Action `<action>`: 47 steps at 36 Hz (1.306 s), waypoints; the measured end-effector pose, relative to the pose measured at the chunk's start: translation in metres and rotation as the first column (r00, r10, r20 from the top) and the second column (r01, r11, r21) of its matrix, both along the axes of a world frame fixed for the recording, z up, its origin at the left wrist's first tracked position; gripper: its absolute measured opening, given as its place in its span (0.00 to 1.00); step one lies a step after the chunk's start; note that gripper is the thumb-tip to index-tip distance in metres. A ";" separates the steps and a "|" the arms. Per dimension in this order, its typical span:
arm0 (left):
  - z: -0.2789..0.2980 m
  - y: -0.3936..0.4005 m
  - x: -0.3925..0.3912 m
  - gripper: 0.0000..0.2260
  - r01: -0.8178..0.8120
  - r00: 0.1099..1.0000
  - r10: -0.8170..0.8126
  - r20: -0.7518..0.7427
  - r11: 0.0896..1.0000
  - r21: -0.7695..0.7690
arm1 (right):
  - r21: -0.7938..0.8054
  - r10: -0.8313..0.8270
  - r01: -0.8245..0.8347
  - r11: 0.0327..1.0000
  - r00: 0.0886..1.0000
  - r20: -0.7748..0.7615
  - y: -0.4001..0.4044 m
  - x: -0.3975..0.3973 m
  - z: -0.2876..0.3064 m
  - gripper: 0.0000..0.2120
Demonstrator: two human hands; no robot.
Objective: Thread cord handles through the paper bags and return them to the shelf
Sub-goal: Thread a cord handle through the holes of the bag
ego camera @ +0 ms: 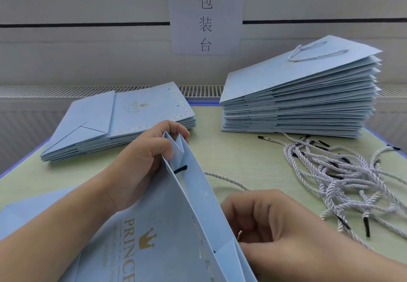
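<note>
Up close, the left hand (141, 158) pinches the folded top corner of a blue paper bag (167, 233), while the right hand (271, 222) curls at its near rim, its grip hidden.

The bag (167, 226) being worked on is smooth pale-blue paper with a soft matt face, its crown and lettering stamped in shiny gold foil. The low stack (123, 125) on the left and the tall stack (297, 101) on the right are the same matt paper, crisp at the folds. The loose cords (343, 176) are twisted white cloth rope with a slight sheen, tipped in hard black ends that look like plastic. The table top (237, 149) is a pale green wood-grain laminate, smooth and dull. The sign (206, 17) on the wall is thin white paper, slightly creased.
</note>
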State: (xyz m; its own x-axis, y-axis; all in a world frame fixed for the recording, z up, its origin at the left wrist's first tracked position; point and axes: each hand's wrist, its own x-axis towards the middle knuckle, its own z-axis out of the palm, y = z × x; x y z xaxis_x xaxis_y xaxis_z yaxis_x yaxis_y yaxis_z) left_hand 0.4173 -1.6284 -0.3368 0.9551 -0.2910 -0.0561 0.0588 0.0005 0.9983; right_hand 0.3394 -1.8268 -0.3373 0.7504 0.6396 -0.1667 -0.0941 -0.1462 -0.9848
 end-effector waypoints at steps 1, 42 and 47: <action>0.000 0.000 0.000 0.18 -0.002 1.000 0.002 -0.001 1.000 0.006 | 0.028 -0.018 0.019 0.999 0.999 -0.051 -0.001 0.000 0.001 0.09; -0.009 -0.008 0.005 0.18 -0.064 0.997 0.053 0.058 0.979 0.193 | -0.165 -0.011 0.263 0.951 0.559 0.829 -0.002 0.003 -0.006 0.03; -0.010 -0.011 0.004 0.16 -0.055 0.995 0.034 0.091 0.970 0.239 | -0.212 -0.021 0.202 0.956 0.770 0.638 -0.013 0.014 0.006 0.08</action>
State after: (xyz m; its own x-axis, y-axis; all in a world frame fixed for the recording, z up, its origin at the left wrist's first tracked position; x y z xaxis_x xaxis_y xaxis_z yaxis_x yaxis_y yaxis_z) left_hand 0.4209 -1.6389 -0.3465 0.9712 -0.2356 -0.0369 -0.0213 -0.2397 0.9706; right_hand 0.3538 -1.8395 -0.3314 0.8078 0.5471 0.2196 0.4940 -0.4249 -0.7586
